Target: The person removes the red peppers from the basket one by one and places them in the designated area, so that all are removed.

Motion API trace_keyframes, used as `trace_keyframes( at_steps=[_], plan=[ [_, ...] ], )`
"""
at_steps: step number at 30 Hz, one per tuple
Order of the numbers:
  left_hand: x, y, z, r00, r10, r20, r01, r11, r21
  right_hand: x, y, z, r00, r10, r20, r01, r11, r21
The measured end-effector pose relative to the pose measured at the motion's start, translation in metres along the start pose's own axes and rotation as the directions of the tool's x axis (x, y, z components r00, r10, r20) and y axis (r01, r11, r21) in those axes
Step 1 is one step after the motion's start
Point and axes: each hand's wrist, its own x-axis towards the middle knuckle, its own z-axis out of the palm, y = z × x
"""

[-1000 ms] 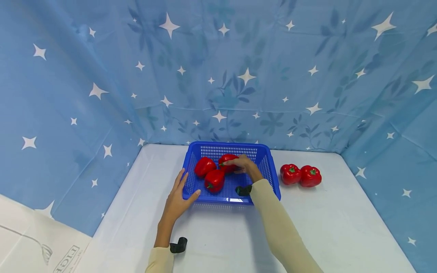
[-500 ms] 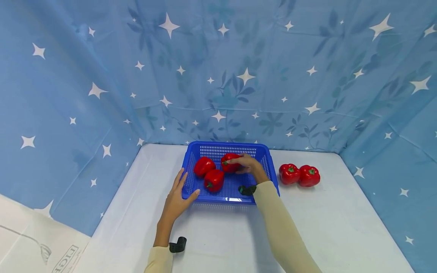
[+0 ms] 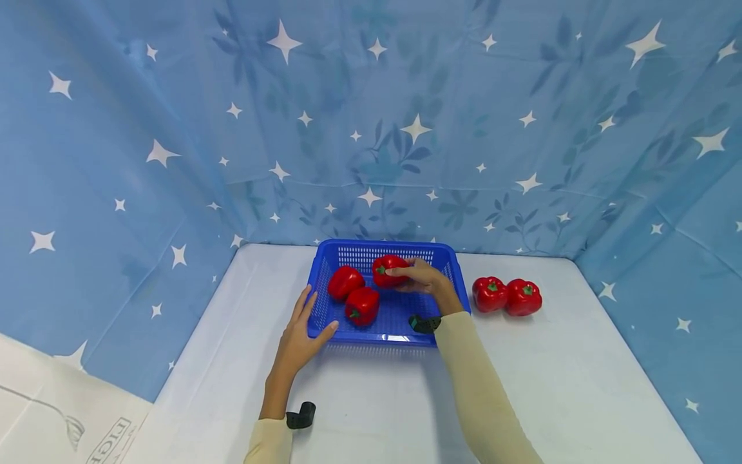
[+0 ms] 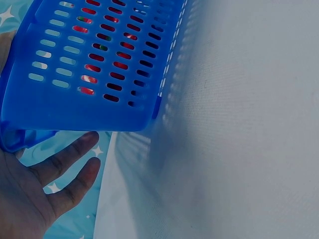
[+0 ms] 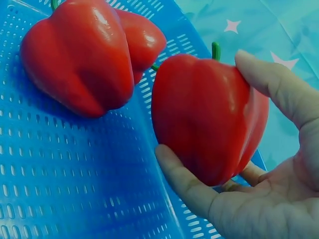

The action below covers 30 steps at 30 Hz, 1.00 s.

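A red bell pepper [image 3: 384, 267] with a green stem is in my right hand [image 3: 426, 278]. In the right wrist view, thumb and fingers grip this pepper [image 5: 204, 109] from the side and below, over the blue basket's perforated wall. Inside the blue plastic basket [image 3: 400, 319] lie two more red peppers, one pepper [image 3: 346, 283] behind the other pepper [image 3: 362, 306]. My left hand [image 3: 295, 345] is at the basket's front left corner, thumb by the front rim. The left wrist view has its fingers [image 4: 75, 191] spread and straight beside the basket wall.
Two red bell peppers, a nearer-in pepper [image 3: 489, 294] and an outer pepper [image 3: 524, 298], sit side by side on the white table [image 3: 580, 380], right of the basket. A blue star-patterned curtain [image 3: 371, 161] hangs behind the table and along both sides.
My right hand has raised the bell pepper a little from among the others, toward the basket's back. The left hand has stayed at the corner.
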Motion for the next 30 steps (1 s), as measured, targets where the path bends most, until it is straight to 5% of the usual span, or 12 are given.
trace_keyframes(
  at_steps=[17,30],
  plan=[
    [0.001,-0.001,0.000,1.000,0.004,-0.002,-0.004,1.000,-0.004,-0.001,0.005,-0.004,0.987,-0.082,0.138,0.087,0.996,-0.031],
    [0.001,-0.002,0.000,1.000,-0.001,0.002,0.001,1.000,-0.005,-0.019,0.002,-0.008,0.985,-0.146,0.087,0.153,0.985,-0.079]
  ],
)
